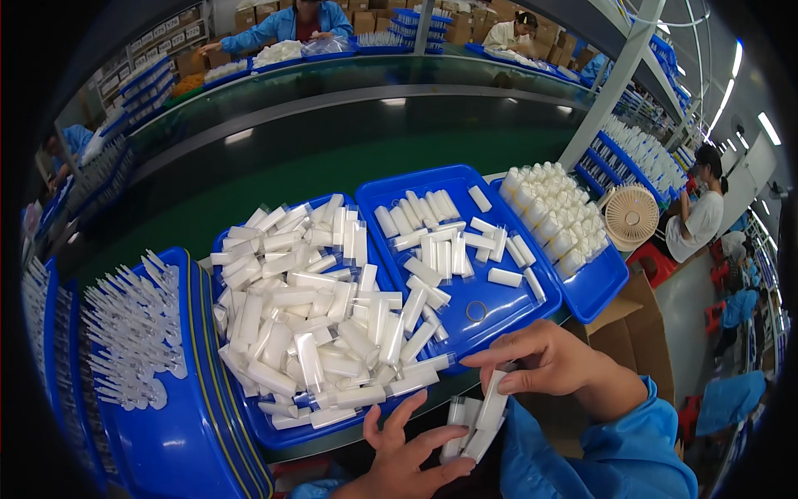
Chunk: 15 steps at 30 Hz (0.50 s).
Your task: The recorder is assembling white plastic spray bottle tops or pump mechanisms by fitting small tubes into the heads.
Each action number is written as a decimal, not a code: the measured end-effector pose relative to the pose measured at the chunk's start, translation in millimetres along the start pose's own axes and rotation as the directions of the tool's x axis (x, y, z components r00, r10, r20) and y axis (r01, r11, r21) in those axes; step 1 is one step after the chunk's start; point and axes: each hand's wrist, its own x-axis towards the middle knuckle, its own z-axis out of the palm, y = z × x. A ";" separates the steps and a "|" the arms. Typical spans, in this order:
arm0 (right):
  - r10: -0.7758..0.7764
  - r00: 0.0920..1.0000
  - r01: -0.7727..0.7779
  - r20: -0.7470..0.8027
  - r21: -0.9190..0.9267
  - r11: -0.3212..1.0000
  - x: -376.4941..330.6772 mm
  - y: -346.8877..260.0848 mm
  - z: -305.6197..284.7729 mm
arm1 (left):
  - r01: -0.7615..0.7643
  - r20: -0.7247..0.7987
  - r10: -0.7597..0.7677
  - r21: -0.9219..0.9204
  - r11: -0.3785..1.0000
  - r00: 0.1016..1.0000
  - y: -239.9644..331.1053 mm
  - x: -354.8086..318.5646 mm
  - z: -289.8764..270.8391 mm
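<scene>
I see my left hand [405, 453] cupped palm up just below the near edge of the middle blue tray [486, 320], its fingers curled loosely under a small bundle of white tubes [470, 424]. My right hand [544, 362] sits above the bundle at the same tray edge, thumb and fingertips pinched on one tube [492, 399] that stands among the others. Judging from the pile, little is gathered: only a handful rests in my palm. On the middle blue tray itself loose tubes [436, 249] lie scattered, with bare blue floor showing at its near end. The tray to its left [249, 407] is heaped with wrapped white tubes [312, 308], so most of the stock looks untouched. To the right of the middle tray another tray [598, 291] holds upright white bottles [553, 216].
</scene>
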 end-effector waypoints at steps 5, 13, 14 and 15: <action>-0.042 0.999 0.038 -0.014 -0.198 0.980 -0.4 3.6 11.2 | -0.017 -0.059 0.017 -0.011 1.000 0.998 -4.2 -7.3 2.5; -0.133 0.991 0.131 0.001 -0.184 0.974 -6.0 8.7 39.4 | -0.001 -0.240 -0.002 -0.013 1.000 0.971 -9.9 -11.7 6.2; -0.163 0.987 0.161 0.009 -0.220 0.962 -8.6 3.6 38.4 | 0.044 -0.245 -0.057 -0.060 0.997 0.968 -10.6 -13.0 5.7; -0.194 0.981 0.191 0.016 -0.255 0.948 -10.9 0.2 37.4 | 0.025 -0.269 -0.060 -0.129 0.991 0.961 -12.6 -14.5 7.0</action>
